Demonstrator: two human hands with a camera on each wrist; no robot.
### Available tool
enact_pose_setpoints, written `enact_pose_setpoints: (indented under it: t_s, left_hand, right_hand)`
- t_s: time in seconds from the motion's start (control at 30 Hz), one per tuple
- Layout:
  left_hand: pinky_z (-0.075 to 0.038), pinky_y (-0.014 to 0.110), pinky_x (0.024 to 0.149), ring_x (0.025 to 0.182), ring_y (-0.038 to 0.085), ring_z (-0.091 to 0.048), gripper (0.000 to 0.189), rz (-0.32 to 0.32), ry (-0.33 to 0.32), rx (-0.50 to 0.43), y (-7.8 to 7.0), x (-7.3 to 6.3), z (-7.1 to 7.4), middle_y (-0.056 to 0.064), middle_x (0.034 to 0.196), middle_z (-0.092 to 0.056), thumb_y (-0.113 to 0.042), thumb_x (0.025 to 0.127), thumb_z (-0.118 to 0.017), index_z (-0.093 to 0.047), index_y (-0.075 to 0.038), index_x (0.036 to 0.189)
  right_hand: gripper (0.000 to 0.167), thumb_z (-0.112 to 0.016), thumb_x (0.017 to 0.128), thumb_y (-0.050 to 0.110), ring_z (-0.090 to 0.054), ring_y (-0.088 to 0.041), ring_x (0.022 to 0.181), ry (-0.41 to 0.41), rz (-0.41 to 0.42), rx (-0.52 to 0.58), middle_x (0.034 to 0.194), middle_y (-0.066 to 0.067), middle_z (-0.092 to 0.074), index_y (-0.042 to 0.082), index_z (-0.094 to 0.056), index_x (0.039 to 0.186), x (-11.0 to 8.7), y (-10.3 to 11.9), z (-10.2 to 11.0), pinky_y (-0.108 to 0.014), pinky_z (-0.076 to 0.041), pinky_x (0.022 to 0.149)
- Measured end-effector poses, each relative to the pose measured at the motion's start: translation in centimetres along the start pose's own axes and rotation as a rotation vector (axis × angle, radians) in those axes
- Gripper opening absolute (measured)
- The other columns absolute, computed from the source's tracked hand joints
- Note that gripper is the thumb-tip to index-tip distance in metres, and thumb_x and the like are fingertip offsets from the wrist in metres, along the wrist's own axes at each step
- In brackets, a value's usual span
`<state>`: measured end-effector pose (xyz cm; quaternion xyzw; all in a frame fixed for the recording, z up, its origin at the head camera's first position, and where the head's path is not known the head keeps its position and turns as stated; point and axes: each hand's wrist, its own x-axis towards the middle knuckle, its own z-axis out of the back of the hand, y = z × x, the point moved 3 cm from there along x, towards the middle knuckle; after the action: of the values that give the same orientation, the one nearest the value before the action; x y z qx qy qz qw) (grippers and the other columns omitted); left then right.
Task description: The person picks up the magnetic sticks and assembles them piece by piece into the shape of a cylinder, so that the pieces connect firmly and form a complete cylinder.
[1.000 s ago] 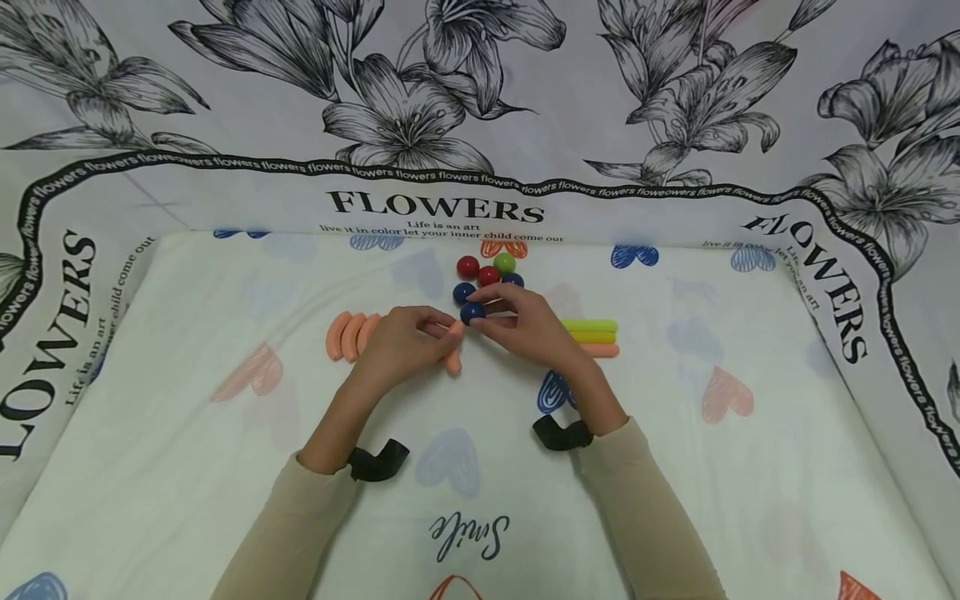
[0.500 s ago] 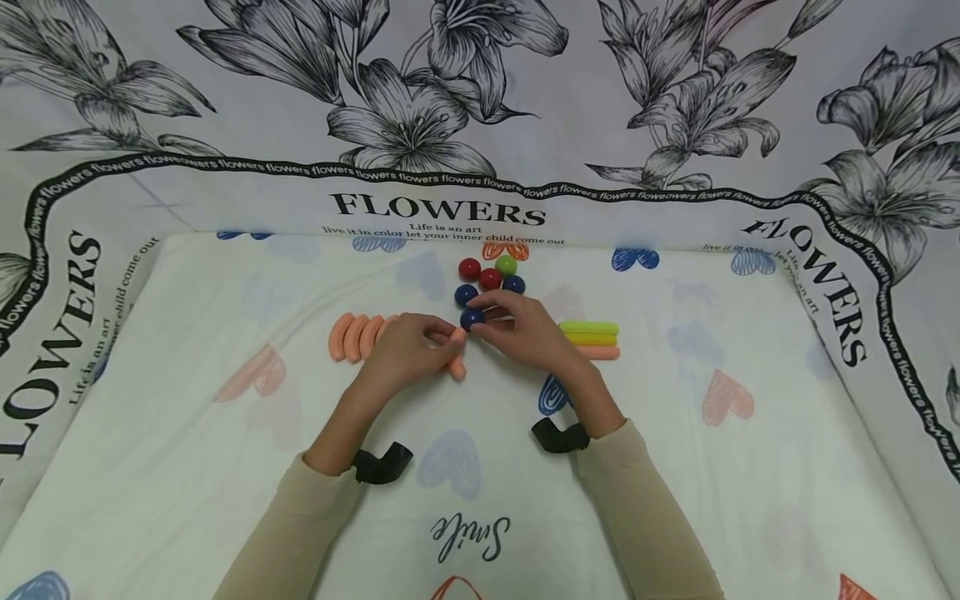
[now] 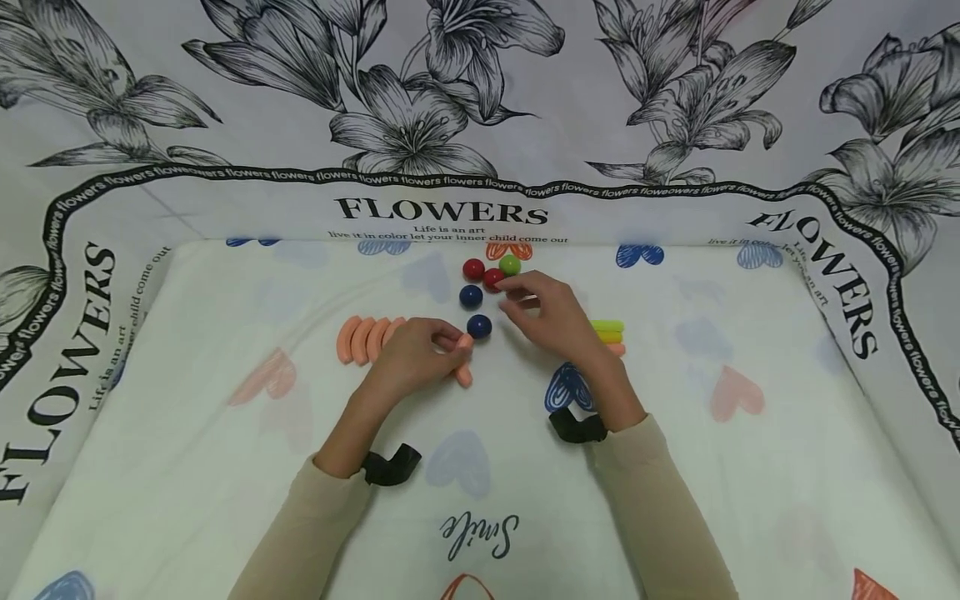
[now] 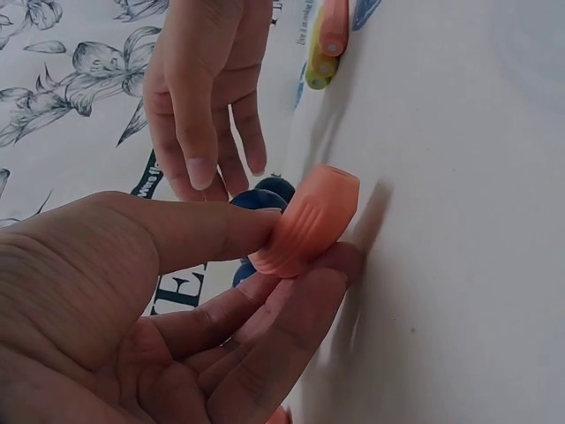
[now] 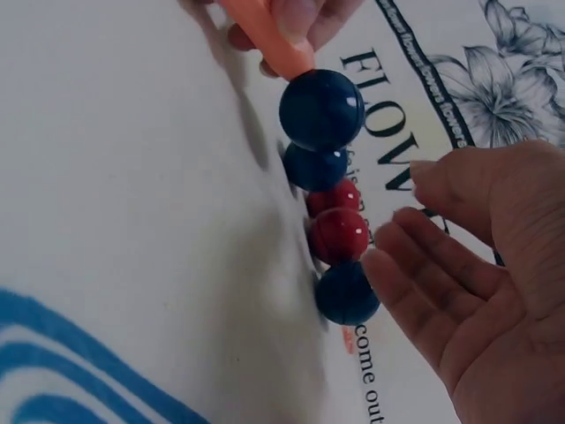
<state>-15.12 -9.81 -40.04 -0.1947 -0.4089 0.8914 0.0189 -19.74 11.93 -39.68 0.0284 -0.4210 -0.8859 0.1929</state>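
Left wrist: orange piece [image 4: 313, 216] partly within left grip [image 4: 168, 362]

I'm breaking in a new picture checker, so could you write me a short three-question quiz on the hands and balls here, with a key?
1. True or false: the right hand is holding nothing.
2. What colour is the curved piece pinched by the left hand?
A) green
B) orange
C) blue
3. How many red balls show in the head view?

Key:
1. True: its fingers are apart with no ball between them.
2. B
3. Two
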Motion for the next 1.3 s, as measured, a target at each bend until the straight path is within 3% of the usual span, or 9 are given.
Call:
enact_pose_setpoints:
  t_s: [0.4,0.57,0.8,1.3]
  left_hand:
    - [-0.051,0.028,0.078,0.094,0.017,-0.070,0.035,0.001,-0.006,-0.005,0.3,0.4,-0.3,0.002,0.104,-0.081,-0.037,0.098,-0.073,-0.076,-0.011,0.121]
    - [-0.050,0.027,0.075,0.090,0.017,-0.069,0.035,0.011,-0.010,-0.004,0.3,0.4,-0.4,0.002,0.101,-0.081,-0.037,0.098,-0.073,-0.076,-0.010,0.121]
    - [-0.050,0.028,0.079,0.100,0.018,-0.069,0.035,0.000,-0.013,0.023,0.2,0.4,-0.4,0.001,0.102,-0.082,-0.036,0.098,-0.073,-0.076,-0.009,0.121]
    - [-0.051,0.028,0.077,0.093,0.018,-0.070,0.037,-0.004,0.012,0.018,0.3,0.6,-0.3,0.004,0.103,-0.081,-0.035,0.099,-0.072,-0.075,-0.007,0.124]
  right_hand:
    - [0.035,-0.072,0.101,0.014,-0.062,-0.030,0.128,-0.096,-0.099,-0.095,0.136,-0.013,-0.064,0.009,-0.069,0.135,1.0,-1.7,0.8,-0.045,-0.058,0.107]
    - [0.035,-0.072,0.101,0.015,-0.062,-0.028,0.131,-0.085,-0.107,-0.092,0.139,-0.012,-0.064,0.010,-0.068,0.136,1.1,-2.1,0.4,-0.044,-0.057,0.109]
    - [0.031,-0.074,0.099,0.014,-0.065,-0.026,0.125,-0.093,-0.105,-0.132,0.136,-0.011,-0.066,0.010,-0.071,0.130,1.2,-2.0,-0.2,-0.042,-0.057,0.107]
    - [0.036,-0.075,0.099,0.017,-0.065,-0.027,0.127,-0.079,-0.176,-0.161,0.138,-0.013,-0.065,0.010,-0.069,0.134,1.2,-2.1,-0.4,-0.041,-0.057,0.109]
